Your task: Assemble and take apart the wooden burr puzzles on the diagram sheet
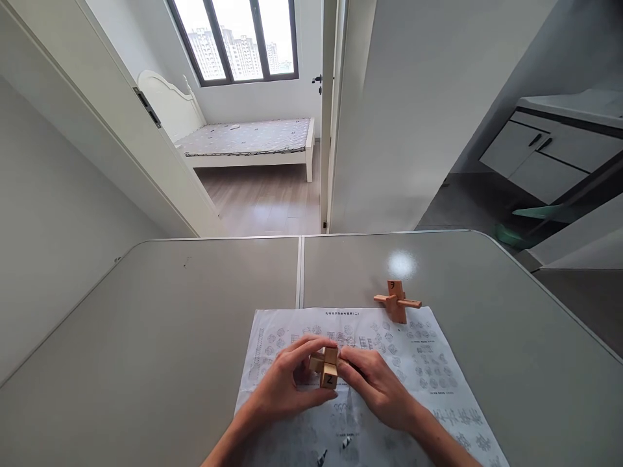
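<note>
A small wooden burr puzzle [329, 375] of interlocked blocks, with a "2" marked on one end, is between my two hands above a printed sheet [272, 324]. My left hand [287, 383] curves around its left side, with the index finger along the top and the thumb below. From the right, my right hand [377, 389] pinches the puzzle's right side with thumb and forefinger. A second wooden puzzle [396, 302], cross-shaped with flat pieces and a dark number mark, stands at the sheet's top right edge.
The sheet carries rows of assembly drawings and lies on a grey table [204, 337] with a pale seam. Past the table stand a doorway, a bed [253, 137] and a window. A white cabinet [549, 149] is at the right.
</note>
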The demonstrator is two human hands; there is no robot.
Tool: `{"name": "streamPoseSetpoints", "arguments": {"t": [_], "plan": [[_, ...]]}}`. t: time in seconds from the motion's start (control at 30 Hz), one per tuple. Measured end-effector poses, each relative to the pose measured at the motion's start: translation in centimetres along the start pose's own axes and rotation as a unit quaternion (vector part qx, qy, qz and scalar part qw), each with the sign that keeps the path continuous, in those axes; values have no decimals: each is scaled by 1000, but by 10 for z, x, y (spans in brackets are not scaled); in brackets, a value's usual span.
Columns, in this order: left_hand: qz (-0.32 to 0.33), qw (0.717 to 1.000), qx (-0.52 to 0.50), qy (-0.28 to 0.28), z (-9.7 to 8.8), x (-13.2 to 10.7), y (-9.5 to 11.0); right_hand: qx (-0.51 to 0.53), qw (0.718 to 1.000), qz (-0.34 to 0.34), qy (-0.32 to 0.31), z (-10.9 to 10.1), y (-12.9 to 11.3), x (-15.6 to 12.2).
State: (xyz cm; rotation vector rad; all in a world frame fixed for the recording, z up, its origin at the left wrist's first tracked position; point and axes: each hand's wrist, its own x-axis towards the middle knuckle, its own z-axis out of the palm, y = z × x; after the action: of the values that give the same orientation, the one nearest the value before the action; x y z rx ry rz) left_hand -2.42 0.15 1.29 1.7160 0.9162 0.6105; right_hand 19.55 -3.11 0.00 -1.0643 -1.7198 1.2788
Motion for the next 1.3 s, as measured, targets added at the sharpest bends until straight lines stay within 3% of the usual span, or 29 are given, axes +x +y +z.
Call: {"name": "streamPoseSetpoints", "arguments": {"t": [0.13,0.27,0.37,0.57,0.8,1.13,1.3], "plan": [[7,999,-37,17,-1,2,-4,36,999,16,31,5,6,-2],[-14,995,-92,36,-6,5,-6,139,981,70,113,7,10,0],[-37,993,-100,53,-9,6,-3,247,945,122,175,3,10,5],[-60,992,-84,71,-10,8,2,436,853,194,210,-12,12,12],[-51,993,-75,75,-9,8,3,521,802,195,217,-22,25,14],[-47,993,-80,67,-9,8,2,567,778,191,190,-23,28,13],[-43,994,-82,62,-10,9,2,557,794,194,143,-17,25,7]]}}
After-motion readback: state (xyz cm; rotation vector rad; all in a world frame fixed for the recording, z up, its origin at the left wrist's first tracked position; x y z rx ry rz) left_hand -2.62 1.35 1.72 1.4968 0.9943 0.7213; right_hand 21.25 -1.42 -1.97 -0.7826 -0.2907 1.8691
